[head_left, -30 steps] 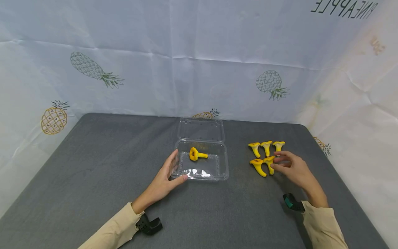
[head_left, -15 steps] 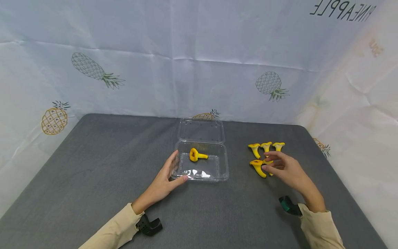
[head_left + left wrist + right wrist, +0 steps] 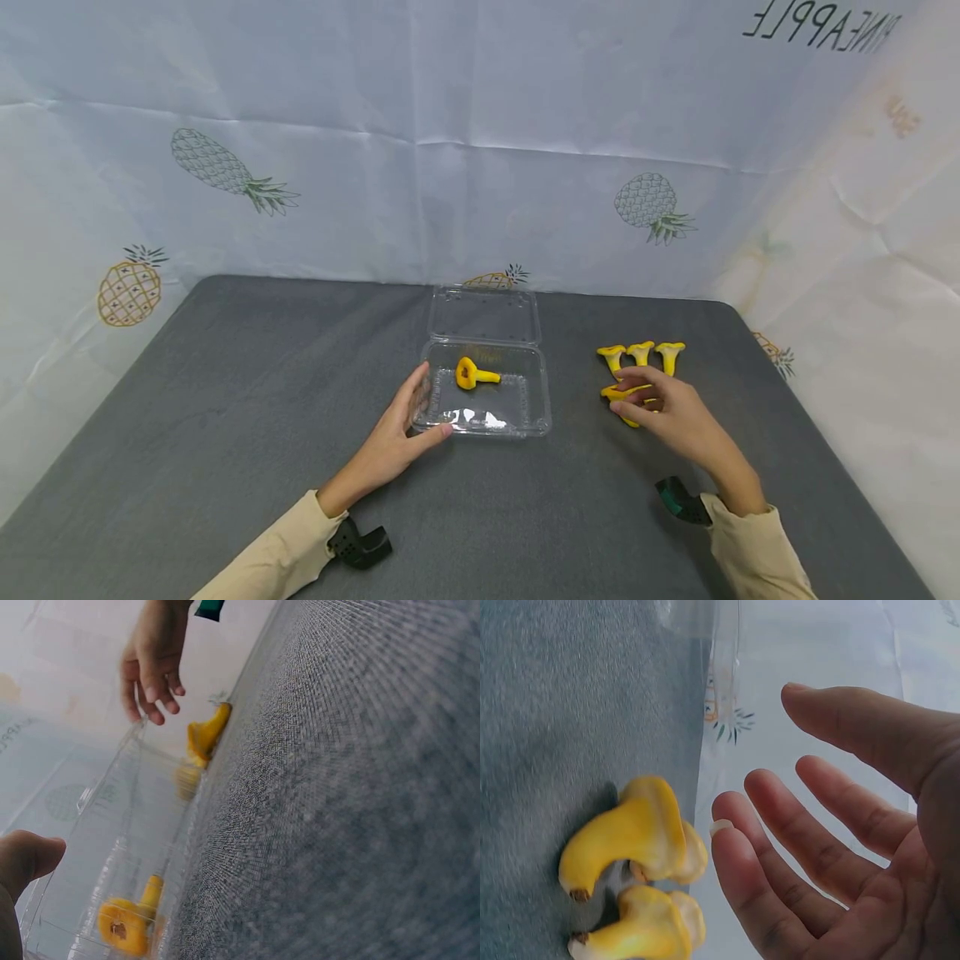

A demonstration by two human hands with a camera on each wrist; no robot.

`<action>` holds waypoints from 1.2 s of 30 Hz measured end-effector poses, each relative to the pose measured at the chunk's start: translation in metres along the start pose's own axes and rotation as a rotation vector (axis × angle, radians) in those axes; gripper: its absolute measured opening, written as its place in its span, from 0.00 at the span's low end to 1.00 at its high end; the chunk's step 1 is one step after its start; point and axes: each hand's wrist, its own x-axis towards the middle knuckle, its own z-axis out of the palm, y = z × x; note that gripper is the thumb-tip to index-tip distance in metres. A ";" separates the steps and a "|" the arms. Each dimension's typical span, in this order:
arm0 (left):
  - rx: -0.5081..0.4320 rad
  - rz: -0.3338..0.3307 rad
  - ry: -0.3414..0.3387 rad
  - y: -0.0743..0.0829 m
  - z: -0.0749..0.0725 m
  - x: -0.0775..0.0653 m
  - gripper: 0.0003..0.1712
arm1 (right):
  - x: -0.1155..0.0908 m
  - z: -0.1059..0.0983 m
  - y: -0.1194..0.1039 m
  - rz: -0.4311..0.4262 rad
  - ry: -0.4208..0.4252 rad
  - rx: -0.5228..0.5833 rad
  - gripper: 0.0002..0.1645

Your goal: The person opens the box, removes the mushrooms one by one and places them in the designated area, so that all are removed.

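Observation:
A clear plastic clamshell container [image 3: 525, 400] lies on the table, its lid [image 3: 484, 315] folded back. Inside is one yellow chanterelle mushroom [image 3: 467, 373], on its side with the stem to the right. My left hand [image 3: 386, 442] rests at the container's left front corner, fingers along the side wall and thumb at the front rim. Over the mushrooms on the right hovers my right hand [image 3: 686, 425], fingers loosely bent and thumb apart, holding nothing. Three mushrooms [image 3: 641, 352] form the back row. A front mushroom [image 3: 612, 392] is partly covered by the fingers; another is hidden.
The grey cloth-covered table [image 3: 225, 400] ends at a pale curtain [image 3: 360, 208] printed with pineapples. Black devices [image 3: 360, 543] are strapped to both wrists, below beige sleeves [image 3: 277, 542].
My right hand has moved left over the front row, from the right-hand mushroom to the left-hand one. The left hand, container and mushrooms have stayed in place.

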 end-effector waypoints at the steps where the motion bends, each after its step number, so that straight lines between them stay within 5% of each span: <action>1: 0.000 0.003 0.002 0.000 0.000 0.000 0.54 | 0.001 0.002 -0.001 -0.007 0.002 -0.005 0.25; 36: 0.012 0.004 0.014 -0.001 0.001 0.001 0.54 | 0.038 0.045 -0.054 -0.137 -0.121 0.054 0.24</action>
